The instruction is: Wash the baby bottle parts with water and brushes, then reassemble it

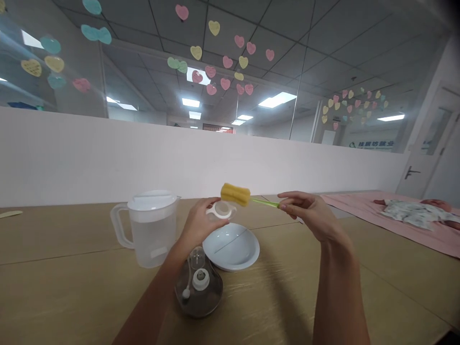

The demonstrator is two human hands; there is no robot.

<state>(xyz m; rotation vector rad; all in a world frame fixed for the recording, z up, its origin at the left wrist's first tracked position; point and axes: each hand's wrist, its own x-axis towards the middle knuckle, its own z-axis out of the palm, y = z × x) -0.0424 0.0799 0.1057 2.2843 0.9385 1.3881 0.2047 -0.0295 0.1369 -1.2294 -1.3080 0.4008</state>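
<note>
My left hand [203,218] is closed around a small clear baby bottle [223,210] with a white ring-shaped rim, tilted so its mouth faces me. In my right hand [309,211], the fingers pinch the thin green handle of a bottle brush [235,194] with a yellow sponge head. The sponge is just above the bottle's mouth, outside it; whether they touch I cannot tell. Below both lies a white bowl [247,256]. Nearer me, a dark tray [203,306] carries a white collar with a teat [201,279], a clear cap [197,258] and a thin straw with a weighted end [186,293].
A lidded plastic pitcher [153,239] holding clear liquid stands to the left. On the right, a pink cloth [362,203] bears a doll in patterned clothes [409,213]. A low white wall [108,158] with glass above borders the wooden table [72,297].
</note>
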